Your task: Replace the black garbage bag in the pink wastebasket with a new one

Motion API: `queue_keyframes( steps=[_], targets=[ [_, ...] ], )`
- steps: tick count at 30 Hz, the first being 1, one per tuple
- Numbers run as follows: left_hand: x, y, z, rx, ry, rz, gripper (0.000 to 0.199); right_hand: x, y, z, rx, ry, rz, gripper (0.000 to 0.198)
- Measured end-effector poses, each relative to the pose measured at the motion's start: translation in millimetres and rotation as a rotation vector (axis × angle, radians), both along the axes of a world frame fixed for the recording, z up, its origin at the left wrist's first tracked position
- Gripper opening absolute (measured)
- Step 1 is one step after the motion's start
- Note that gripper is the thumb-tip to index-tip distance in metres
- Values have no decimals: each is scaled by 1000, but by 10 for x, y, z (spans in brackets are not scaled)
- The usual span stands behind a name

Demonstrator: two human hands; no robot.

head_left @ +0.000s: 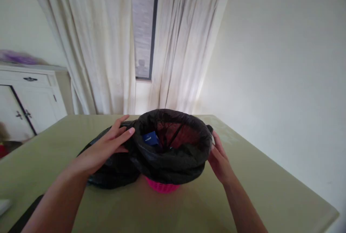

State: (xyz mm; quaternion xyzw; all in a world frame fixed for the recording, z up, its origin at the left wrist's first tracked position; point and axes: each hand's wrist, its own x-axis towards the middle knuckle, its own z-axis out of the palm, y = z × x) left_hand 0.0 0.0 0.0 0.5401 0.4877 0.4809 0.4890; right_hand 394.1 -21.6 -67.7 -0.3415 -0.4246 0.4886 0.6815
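A black trash bag (173, 159) lines a pink basket (163, 187) and is folded over its rim. Only the basket's lattice base shows below the plastic. Inside lies a small blue box (151, 138); the rest of the contents is dark. My left hand (115, 140) has its fingers apart, with the thumb by the bag's left rim. At the right side, my right hand (218, 155) has its fingers closed on the bag's edge near a small black tuft. More bulging black plastic (113, 168) lies to the left, partly under my left hand; whether it is a separate bag I cannot tell.
Everything stands on a pale green table (259, 186). A white cabinet (35, 96) is at the far left, with purple plastic (18, 57) on top. Cream curtains (97, 45) hang behind, and a white wall (283, 63) runs along the right. A dark object (25, 215) lies at the lower left.
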Motion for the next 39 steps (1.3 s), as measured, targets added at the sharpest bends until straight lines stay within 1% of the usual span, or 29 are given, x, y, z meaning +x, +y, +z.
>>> queue_keyframes(
  steps=[3, 5, 7, 8, 10, 13, 14, 15, 16, 18, 20, 21, 22, 23, 25, 27, 30, 31, 33, 36, 39],
  targets=[
    [-146, -39, 19, 66, 61, -95, 88, -48, -102, 84, 2, 12, -18, 81],
    [-195, -51, 24, 111, 68, -166, 76, -65, -150, 124, -17, 96, -4, 76],
    [-194, -58, 45, 129, 54, -195, 70, -77, -191, 164, -61, 193, 1, 66],
    [-181, -60, 64, 132, 51, -179, 70, -84, -212, 182, -82, 231, 2, 61],
    [-147, -62, 112, 149, 59, -96, 75, -104, -249, 203, -101, 259, 12, 55],
    [-143, -75, 174, 217, 50, 45, 81, -147, -283, 188, -45, 227, 19, 59],
    [-162, -87, 184, 248, 38, 64, 81, -160, -286, 175, -22, 212, 11, 61],
    [-190, -102, 187, 282, 28, 55, 81, -171, -287, 164, -2, 202, -6, 62],
    [-223, -121, 184, 328, 32, 18, 80, -179, -287, 157, 6, 193, -20, 62],
    [-284, -168, 170, 440, 122, -146, 82, -187, -284, 163, -15, 178, -36, 61],
    [-307, -212, 157, 543, 340, -332, 85, -189, -278, 190, -47, 171, -43, 59],
    [-299, -229, 153, 589, 455, -381, 84, -189, -274, 206, -59, 160, -39, 57],
    [-278, -240, 153, 634, 548, -391, 78, -189, -267, 221, -69, 140, -29, 52],
    [-250, -244, 155, 678, 609, -371, 66, -187, -258, 234, -74, 115, -20, 47],
    [-190, -239, 164, 764, 642, -312, 39, -175, -229, 256, -86, 66, -10, 35],
    [-148, -225, 180, 800, 642, -328, 24, -149, -182, 293, -101, 31, -18, 30],
    [-111, -207, 211, 771, 600, -391, 14, -86, -67, 431, -97, 7, -68, 32],
    [-89, -204, 221, 762, 575, -395, 15, -65, -19, 504, -82, -11, -86, 32],
    [-9, -202, 231, 765, 527, -376, 23, -43, 80, 683, -27, -77, -118, 34],
    [201, -215, 212, 804, 516, -317, 31, -90, 217, 970, 53, -276, -110, 38],
    [435, -240, 145, 848, 567, -234, 39, -218, 335, 1197, 72, -519, -56, 41]
  ],
)
